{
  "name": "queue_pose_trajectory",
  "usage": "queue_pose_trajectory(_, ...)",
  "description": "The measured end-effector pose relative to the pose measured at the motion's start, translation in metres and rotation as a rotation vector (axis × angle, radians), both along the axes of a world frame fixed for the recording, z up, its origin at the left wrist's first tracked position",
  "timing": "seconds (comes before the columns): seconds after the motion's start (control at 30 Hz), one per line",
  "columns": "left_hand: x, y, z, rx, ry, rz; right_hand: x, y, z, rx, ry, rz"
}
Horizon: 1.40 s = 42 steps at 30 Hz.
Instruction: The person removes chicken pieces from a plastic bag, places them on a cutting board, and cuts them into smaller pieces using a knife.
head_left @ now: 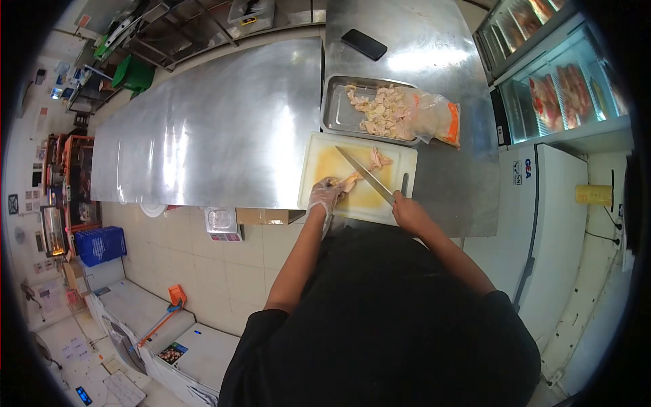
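My left hand (327, 193), in a clear plastic glove, is closed on a piece of raw chicken (349, 182) on the white cutting board (310, 163). My bare right hand (409, 213) grips the handle of a long knife (366, 176). Its blade lies diagonally over the board, its tip toward the upper left, across the meat. Another bit of chicken (380, 159) is just beyond the blade. Behind the board, a metal tray (336, 117) holds many pale chicken pieces (385, 108), and a clear and orange plastic bag (437, 117) rests over its right end.
A black phone (364, 44) lies at the far side of the steel table (237, 115). A lit display fridge (563, 88) and a white freezer (542, 224) stand at the right. Below the table's near edge is a scale (223, 224) beside a cardboard box (263, 216).
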<state>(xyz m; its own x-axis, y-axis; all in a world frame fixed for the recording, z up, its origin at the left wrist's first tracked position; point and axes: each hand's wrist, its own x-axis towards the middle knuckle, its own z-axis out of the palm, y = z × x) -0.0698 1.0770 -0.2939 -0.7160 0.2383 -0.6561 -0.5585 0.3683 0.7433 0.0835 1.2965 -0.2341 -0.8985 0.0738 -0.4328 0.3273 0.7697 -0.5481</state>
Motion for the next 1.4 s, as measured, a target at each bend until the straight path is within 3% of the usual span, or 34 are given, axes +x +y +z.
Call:
queue_pose_trajectory(0.07,-0.001,-0.006,-0.024,0.043,0.019,0.013,-0.002,-0.001,0.006,0.007,0.013,-0.046)
queue_pose_trajectory(0.23,-0.003,-0.007,-0.013,-0.024,0.062,-0.031,0.003,0.008,0.003,-0.049,0.063,-0.041)
queue_pose_trajectory(0.3,-0.004,-0.006,-0.017,-0.106,0.635,-0.077,0.003,0.012,0.009,-0.069,0.08,-0.042)
queue_pose_trajectory(0.4,-0.014,0.001,-0.017,0.123,0.555,0.031,0.008,0.019,0.025,-0.181,0.179,-0.131)
queue_pose_trajectory(0.53,-0.014,0.016,0.03,0.127,0.455,-0.065,0.012,0.021,0.034,-0.229,0.262,-0.211)
queue_pose_trajectory(0.6,-0.012,0.027,0.067,-0.2,0.217,-0.082,0.01,0.021,0.034,-0.25,0.285,-0.214)
queue_pose_trajectory(0.63,-0.011,0.023,0.051,-0.2,0.217,-0.087,0.008,0.017,0.03,-0.254,0.247,-0.173)
queue_pose_trajectory(0.7,-0.008,0.012,0.007,-0.524,0.449,-0.079,0.006,0.007,0.015,-0.257,0.211,-0.141)
queue_pose_trajectory(0.73,-0.006,0.012,0.01,-0.522,0.449,-0.087,0.005,-0.001,0.002,-0.235,0.18,-0.1)
queue_pose_trajectory(0.9,0.008,0.0,-0.003,-0.058,0.438,0.06,0.005,-0.011,-0.024,-0.137,0.064,-0.063)
queue_pose_trajectory(0.93,0.008,-0.003,-0.006,-0.061,0.438,0.062,0.004,-0.009,-0.024,-0.14,0.063,-0.06)
queue_pose_trajectory(1.0,0.008,-0.011,-0.01,-0.325,0.78,-0.131,0.004,-0.004,-0.021,-0.101,0.034,-0.061)
queue_pose_trajectory(1.03,0.008,-0.013,0.001,-0.326,0.779,-0.131,0.005,-0.003,-0.019,-0.101,0.034,-0.061)
queue_pose_trajectory(1.1,0.009,-0.019,0.021,-0.434,1.285,-0.325,0.004,-0.004,-0.015,-0.085,0.063,-0.06)
queue_pose_trajectory(1.13,0.008,-0.019,0.02,-0.437,1.287,-0.324,0.005,-0.006,-0.012,-0.086,0.065,-0.058)
queue_pose_trajectory(1.2,0.011,-0.018,0.015,-0.512,1.083,-0.831,0.007,-0.012,-0.008,-0.162,0.099,-0.028)
queue_pose_trajectory(1.33,0.019,-0.021,0.0,-0.427,1.202,-0.718,0.007,-0.017,-0.018,-0.111,-0.009,0.052)
queue_pose_trajectory(1.4,0.015,-0.02,-0.002,-0.436,1.081,-0.714,0.006,-0.015,-0.018,-0.094,0.027,0.028)
